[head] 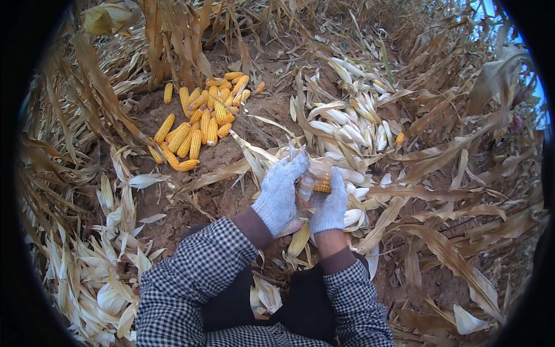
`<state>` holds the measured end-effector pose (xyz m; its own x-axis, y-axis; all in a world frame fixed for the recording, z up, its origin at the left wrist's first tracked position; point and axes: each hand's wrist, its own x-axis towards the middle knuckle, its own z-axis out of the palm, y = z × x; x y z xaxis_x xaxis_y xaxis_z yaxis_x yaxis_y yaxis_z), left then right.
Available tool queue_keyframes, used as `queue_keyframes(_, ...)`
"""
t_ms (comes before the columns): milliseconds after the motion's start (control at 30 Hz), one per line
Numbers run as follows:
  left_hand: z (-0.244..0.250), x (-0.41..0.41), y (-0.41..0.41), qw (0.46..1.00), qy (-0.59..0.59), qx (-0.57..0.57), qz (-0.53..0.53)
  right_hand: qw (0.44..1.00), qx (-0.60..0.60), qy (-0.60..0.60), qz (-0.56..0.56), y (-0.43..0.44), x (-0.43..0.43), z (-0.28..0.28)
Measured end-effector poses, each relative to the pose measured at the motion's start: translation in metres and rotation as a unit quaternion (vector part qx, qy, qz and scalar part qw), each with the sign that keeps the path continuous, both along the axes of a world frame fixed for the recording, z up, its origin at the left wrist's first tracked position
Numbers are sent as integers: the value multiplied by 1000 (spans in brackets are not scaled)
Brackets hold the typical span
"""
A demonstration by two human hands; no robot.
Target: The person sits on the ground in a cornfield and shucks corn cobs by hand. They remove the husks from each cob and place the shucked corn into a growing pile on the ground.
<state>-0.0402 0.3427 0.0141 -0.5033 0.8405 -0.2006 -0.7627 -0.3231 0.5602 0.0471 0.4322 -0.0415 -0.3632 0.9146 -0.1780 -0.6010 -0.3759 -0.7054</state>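
Observation:
Both of my hands wear pale knitted gloves and meet near the middle of the head view. My left hand [279, 193] grips dry husk at one side of a partly husked corn ear [322, 184]. Around the ear's other side, my right hand [331, 201] is closed. Yellow kernels show between the hands, with loose husk above them. Bare yellow corn cobs [204, 121] lie piled on the soil up and to the left. Beyond my right hand lies a heap of ears in pale husks [347, 123].
Stripped husks [99, 277] cover the ground at lower left. Dry corn stalks [162, 47] stand at upper left, and long dried leaves [455, 260] spread over the right side. Brown soil [173, 208] shows between them. A single husked ear [299, 240] lies just below my hands.

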Motion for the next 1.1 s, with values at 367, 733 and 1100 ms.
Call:
queue_keyframes(367, 10, -16, -25, 997, -10, 55, -46, 982, 3, 93, -165, 75, 15, 20)
queue_keyframes(733, 33, -49, -35, 911, 361, -65, 188, 851, 359, -234, -303, 61, 41, 30)
queue_keyframes(1100, 19, 13, -21, 767, 631, -63, -103, 926, 349, -126, -72, -17, 34, 69)
